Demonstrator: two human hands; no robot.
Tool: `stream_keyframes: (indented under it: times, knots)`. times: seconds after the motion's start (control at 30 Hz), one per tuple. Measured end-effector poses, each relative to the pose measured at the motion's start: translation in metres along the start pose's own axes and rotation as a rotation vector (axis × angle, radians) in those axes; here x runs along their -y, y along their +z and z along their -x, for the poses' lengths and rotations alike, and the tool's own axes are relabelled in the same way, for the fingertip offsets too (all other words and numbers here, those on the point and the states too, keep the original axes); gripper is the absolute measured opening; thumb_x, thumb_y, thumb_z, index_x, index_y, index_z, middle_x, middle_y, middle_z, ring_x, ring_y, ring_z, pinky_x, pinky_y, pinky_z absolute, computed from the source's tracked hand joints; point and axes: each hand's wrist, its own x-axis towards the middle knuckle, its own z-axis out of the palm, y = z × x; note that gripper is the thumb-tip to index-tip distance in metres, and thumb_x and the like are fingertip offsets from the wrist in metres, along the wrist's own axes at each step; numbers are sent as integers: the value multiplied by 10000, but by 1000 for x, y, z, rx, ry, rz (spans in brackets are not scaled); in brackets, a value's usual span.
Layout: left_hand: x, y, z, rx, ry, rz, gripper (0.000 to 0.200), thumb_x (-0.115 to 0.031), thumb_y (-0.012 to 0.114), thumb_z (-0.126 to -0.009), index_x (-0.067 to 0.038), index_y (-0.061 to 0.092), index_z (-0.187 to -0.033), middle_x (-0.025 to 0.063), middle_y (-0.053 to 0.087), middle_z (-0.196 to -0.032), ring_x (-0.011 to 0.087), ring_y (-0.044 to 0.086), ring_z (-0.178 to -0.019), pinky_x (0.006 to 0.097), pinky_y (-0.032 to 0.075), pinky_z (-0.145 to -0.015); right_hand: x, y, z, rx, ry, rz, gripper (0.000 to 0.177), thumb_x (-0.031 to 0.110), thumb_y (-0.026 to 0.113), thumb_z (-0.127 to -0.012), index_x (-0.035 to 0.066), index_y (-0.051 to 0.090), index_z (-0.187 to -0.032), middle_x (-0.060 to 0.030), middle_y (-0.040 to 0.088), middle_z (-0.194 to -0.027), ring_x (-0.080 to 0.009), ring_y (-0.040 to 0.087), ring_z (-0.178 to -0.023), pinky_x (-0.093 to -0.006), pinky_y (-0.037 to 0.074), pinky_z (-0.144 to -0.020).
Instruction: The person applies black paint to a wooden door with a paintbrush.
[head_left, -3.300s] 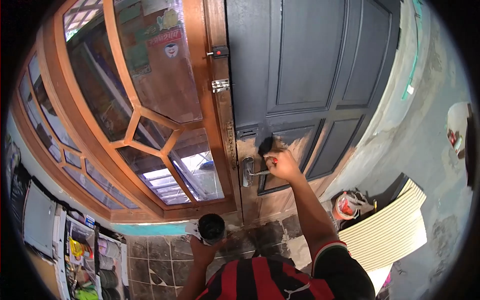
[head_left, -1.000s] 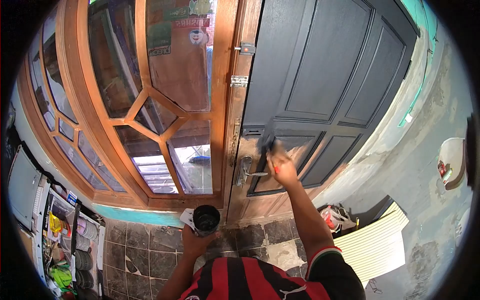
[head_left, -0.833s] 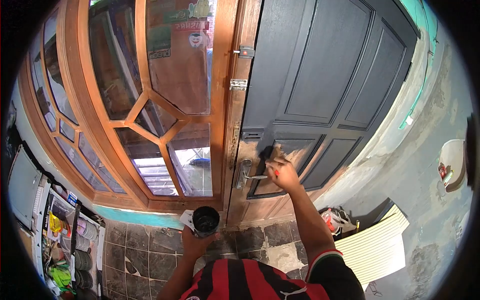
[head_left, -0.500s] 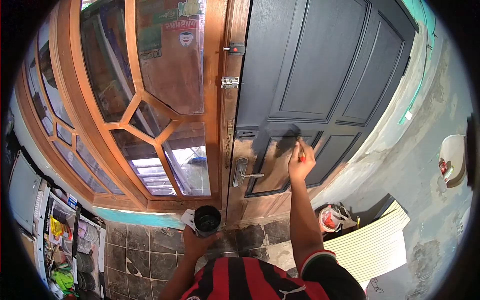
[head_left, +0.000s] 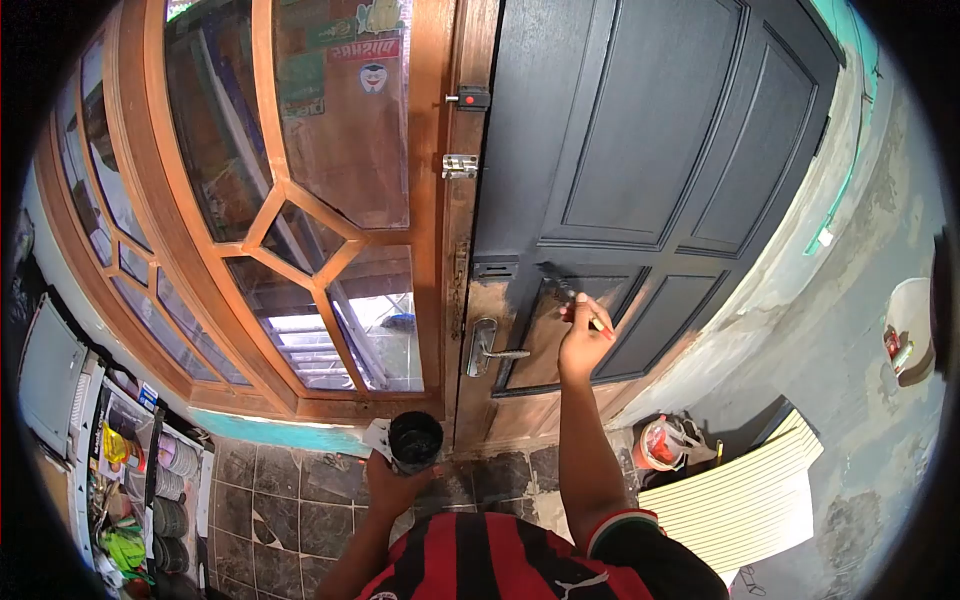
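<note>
My right hand [head_left: 588,335] is closed around a paintbrush [head_left: 598,325] with a red-tipped handle. Its dark bristles meet the wooden door [head_left: 650,130] at the upper left of a lower panel. Dark grey paint covers the door's upper part and the panel mouldings, while bare brown wood [head_left: 545,335] shows inside that lower panel and along the bottom. Down at the left, my left hand [head_left: 398,485] grips a paint can [head_left: 415,440] with dark paint inside. Something white, perhaps a rag or paper, sticks out beside the can.
A metal door handle [head_left: 490,350] projects left of the panel. Orange-brown window frames [head_left: 430,200] stand at the left. Shelves with goods [head_left: 150,490] line the lower left. A bucket [head_left: 660,445] and a striped yellow sheet [head_left: 745,500] sit at the lower right, by the grey wall.
My right hand and the brush have moved left and slightly down across the door, to the panel's upper left corner. My left hand with the can has stayed in place.
</note>
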Motion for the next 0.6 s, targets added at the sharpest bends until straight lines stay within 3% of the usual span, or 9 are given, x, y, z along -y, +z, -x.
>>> stream_keyframes:
  times: [0.03,0.13,0.23,0.4,0.53,0.6]
  knots:
    - [-1,0,0,-5,-3,-10,813,-72,1033,-696,8,603,-1382,116,728,-1286,226,706,-1203,395,573,-1062,2,2,-2,80,33,-43,197,114,746,-1077,-82,766,-1069,-119,772,-878,-164,734,-748,-296,597,-717]
    - [-4,0,2,-13,-11,-20,816,-77,1036,-693,5,605,-1381,113,728,-1287,225,707,-1202,395,574,-1061,-13,4,-19,28,-17,8,201,121,730,-1081,-79,746,-1063,-110,753,-843,-174,721,-731,-302,590,-695]
    - [-10,1,-1,-9,18,-1,820,-82,1040,-688,1,606,-1379,109,728,-1288,228,707,-1199,395,574,-1059,-13,-4,-30,-150,-136,154,200,123,727,-1082,-74,746,-1053,-107,746,-834,-172,715,-725,-298,579,-693]
    - [-15,2,0,-21,-40,22,824,-87,1042,-686,0,601,-1377,110,725,-1288,228,704,-1200,399,571,-1065,-15,10,-17,72,-125,200,203,124,763,-1061,-78,788,-1065,-107,798,-866,-151,738,-762,-283,575,-731]
    - [-8,-2,0,-26,-18,9,828,-84,1037,-688,5,591,-1381,119,720,-1294,230,701,-1206,398,570,-1067,-19,2,-22,-91,-247,347,209,93,764,-1051,-109,784,-1098,-178,819,-986,-214,770,-886,-334,597,-824]
    - [-7,-3,0,-20,-32,19,832,-84,1036,-688,9,587,-1382,123,714,-1303,232,697,-1213,396,568,-1066,-17,2,-16,-147,-410,344,219,111,760,-1062,-102,781,-1112,-139,818,-978,-178,748,-866,-324,596,-808]
